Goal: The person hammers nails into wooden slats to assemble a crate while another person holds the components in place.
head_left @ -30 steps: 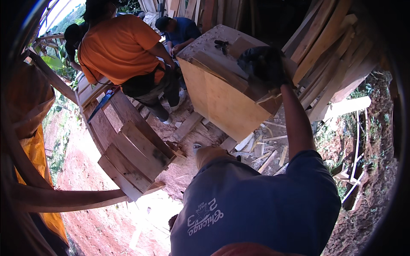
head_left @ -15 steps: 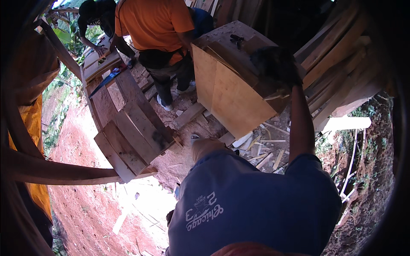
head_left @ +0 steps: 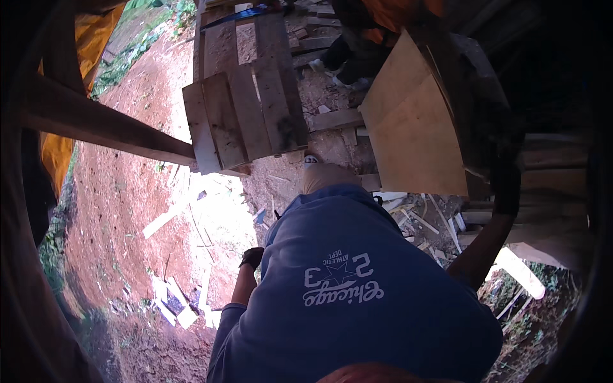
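My right hand (head_left: 507,182), in a dark glove, is beside the near right corner of a wooden workbench with a pale plywood side (head_left: 418,127). Deep shadow hides its fingers, so contact or a grip on the bench cannot be made out. Low at my left side hangs my left hand (head_left: 252,257), also dark-gloved. It is close to my blue shirt (head_left: 408,306), and its fingers are too dark to read. Ahead of it, on the left, lies a low platform of wooden boards (head_left: 239,115).
A blue-bladed handsaw (head_left: 236,16) rests on the far boards. Another person's shoes (head_left: 338,75) show between platform and bench. A thick wooden beam (head_left: 115,121) crosses at left. Wood offcuts (head_left: 415,220) litter the ground, and stacked timber (head_left: 549,159) is at right.
My view has swung right and downward. My right hand has gone from the bench top to beside its near right corner. My left hand now shows more fully, and the co-workers are mostly out of view.
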Motion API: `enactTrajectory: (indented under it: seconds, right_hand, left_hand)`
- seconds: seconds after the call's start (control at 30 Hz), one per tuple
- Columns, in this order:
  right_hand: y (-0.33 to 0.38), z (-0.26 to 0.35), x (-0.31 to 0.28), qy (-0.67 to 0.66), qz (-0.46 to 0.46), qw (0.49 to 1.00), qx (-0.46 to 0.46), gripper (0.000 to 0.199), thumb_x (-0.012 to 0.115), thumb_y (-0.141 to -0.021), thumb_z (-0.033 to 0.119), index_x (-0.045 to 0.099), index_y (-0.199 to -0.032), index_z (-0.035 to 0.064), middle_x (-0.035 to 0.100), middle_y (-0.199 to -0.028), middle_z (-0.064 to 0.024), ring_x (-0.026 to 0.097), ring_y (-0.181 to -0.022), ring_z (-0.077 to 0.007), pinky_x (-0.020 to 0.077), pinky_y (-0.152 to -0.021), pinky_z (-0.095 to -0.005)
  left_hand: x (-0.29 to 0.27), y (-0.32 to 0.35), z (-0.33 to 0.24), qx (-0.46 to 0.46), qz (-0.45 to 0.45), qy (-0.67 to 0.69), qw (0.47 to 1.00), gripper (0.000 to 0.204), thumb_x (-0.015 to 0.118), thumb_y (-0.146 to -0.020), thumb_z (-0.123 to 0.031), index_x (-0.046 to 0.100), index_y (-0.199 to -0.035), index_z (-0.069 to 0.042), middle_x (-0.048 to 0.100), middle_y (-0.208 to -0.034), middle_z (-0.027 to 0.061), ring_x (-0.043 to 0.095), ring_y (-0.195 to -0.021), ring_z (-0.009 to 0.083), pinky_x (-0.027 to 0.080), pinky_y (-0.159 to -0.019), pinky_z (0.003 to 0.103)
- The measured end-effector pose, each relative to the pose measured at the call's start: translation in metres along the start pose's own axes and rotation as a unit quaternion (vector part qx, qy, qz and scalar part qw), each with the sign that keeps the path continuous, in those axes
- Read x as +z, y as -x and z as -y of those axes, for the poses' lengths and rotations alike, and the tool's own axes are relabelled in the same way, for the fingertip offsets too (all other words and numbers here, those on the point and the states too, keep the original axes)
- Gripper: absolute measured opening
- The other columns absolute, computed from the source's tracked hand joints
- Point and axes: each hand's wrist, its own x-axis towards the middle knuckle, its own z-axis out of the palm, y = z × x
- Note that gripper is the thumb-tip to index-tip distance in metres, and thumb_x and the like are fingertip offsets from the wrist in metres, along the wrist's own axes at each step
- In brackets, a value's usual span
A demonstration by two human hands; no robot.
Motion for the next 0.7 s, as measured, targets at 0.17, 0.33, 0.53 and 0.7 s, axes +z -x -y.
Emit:
enactTrajectory:
  seconds: [0.17, 0.33, 0.53, 0.7]
  right_hand:
    - [-0.049, 0.139, 0.098, -0.133, 0.122, 0.976, 0.121, 0.028, 0.070, -0.097, 0.038, 0.073, -0.096, 0.0101, 0.059, -0.065, -0.0038, 0.060, -0.056, -0.0191, 0.0462, -0.054, -0.0353]
    - [-0.067, 0.199, 0.202, -0.154, 0.186, 0.967, -0.077, 0.016, 0.072, -0.092, 0.030, 0.071, -0.091, 0.0133, 0.058, -0.067, -0.0013, 0.061, -0.057, -0.0167, 0.0470, -0.053, -0.0337]
    - [-0.084, 0.276, 0.268, -0.108, 0.049, 0.815, -0.568, 0.008, 0.068, -0.092, 0.014, 0.075, -0.097, 0.0147, 0.068, -0.079, -0.0058, 0.067, -0.064, -0.0207, 0.0519, -0.058, -0.0365]
    - [-0.093, 0.296, 0.308, -0.107, 0.128, 0.806, -0.568, 0.015, 0.068, -0.088, 0.013, 0.075, -0.100, 0.0171, 0.068, -0.087, -0.0073, 0.071, -0.081, -0.0245, 0.0555, -0.068, -0.0395]
  left_hand:
    - [-0.046, -0.014, -0.021, 0.024, -0.072, -0.117, 0.990, 0.017, 0.059, -0.098, -0.023, 0.072, -0.103, -0.012, 0.076, -0.104, 0.0129, 0.073, -0.099, 0.0329, 0.057, -0.086, 0.047]
    - [-0.111, -0.056, -0.080, 0.038, -0.195, 0.357, 0.913, 0.026, 0.058, -0.103, -0.012, 0.072, -0.123, -0.006, 0.077, -0.114, 0.0094, 0.075, -0.103, 0.0211, 0.060, -0.087, 0.035]
    - [-0.131, -0.110, -0.129, -0.018, -0.300, 0.239, 0.923, 0.053, 0.061, -0.103, -0.042, 0.065, -0.138, -0.002, 0.070, -0.135, 0.0152, 0.068, -0.123, 0.0334, 0.053, -0.106, 0.046]
    - [-0.162, -0.099, -0.202, -0.074, -0.273, 0.030, 0.959, 0.053, 0.058, -0.105, -0.041, 0.063, -0.141, -0.003, 0.068, -0.139, 0.0181, 0.066, -0.127, 0.0338, 0.052, -0.104, 0.045]
